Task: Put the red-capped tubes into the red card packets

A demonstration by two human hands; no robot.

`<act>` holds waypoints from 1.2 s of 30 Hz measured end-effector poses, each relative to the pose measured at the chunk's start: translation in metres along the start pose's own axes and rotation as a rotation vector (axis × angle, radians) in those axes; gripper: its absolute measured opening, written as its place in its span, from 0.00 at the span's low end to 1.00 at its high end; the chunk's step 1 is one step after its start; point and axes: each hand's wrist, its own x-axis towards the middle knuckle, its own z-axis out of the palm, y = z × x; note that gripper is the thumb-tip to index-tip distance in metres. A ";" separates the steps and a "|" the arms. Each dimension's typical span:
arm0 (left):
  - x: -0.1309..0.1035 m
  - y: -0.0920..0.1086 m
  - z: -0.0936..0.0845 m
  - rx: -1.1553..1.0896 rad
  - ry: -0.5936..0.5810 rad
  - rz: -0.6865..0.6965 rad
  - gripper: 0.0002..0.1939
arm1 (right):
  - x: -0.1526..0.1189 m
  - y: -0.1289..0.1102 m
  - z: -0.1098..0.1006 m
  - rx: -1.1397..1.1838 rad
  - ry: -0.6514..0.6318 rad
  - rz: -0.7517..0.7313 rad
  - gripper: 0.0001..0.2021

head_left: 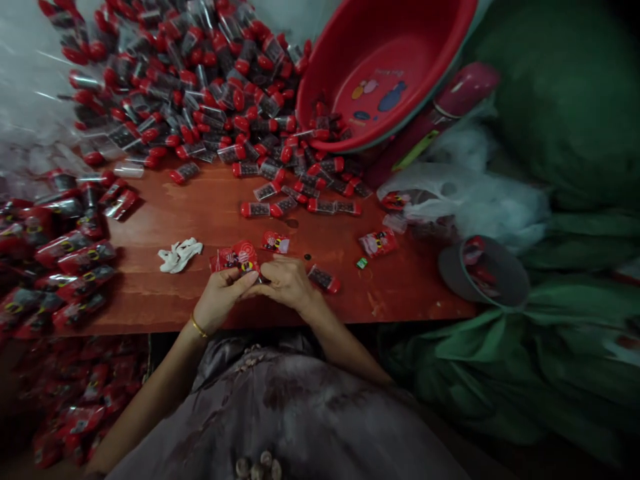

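My left hand [223,293], with a gold bracelet at the wrist, pinches the lower edge of a red printed packet [244,255]. Close against it, my right hand [286,281] has its fingers curled in at the packet's lower right corner; what lies between those fingertips is hidden. Just beyond the hands is another small red packet [275,242]. A clear tube with a red cap and dark contents [324,279] lies beside my right hand. A crumpled white cloth or paper piece [180,255] rests to the left.
Many red-capped tubes [200,87] are heaped at the back, beside a tilted red basin [390,40]. Filled red packets [75,267] pile up on the left. On the right are a red packet [378,243], a tiny green piece [362,263], a grey tub [505,267] and plastic bags [490,193].
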 end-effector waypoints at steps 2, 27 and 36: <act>0.000 -0.002 -0.002 -0.041 -0.017 -0.052 0.19 | 0.000 0.000 0.002 -0.029 -0.026 -0.003 0.24; 0.009 -0.025 -0.002 1.092 0.100 0.644 0.14 | -0.037 0.022 -0.008 -0.022 -0.009 0.143 0.14; 0.017 -0.021 0.002 1.316 0.085 0.599 0.15 | -0.032 0.040 -0.003 0.068 0.040 0.017 0.13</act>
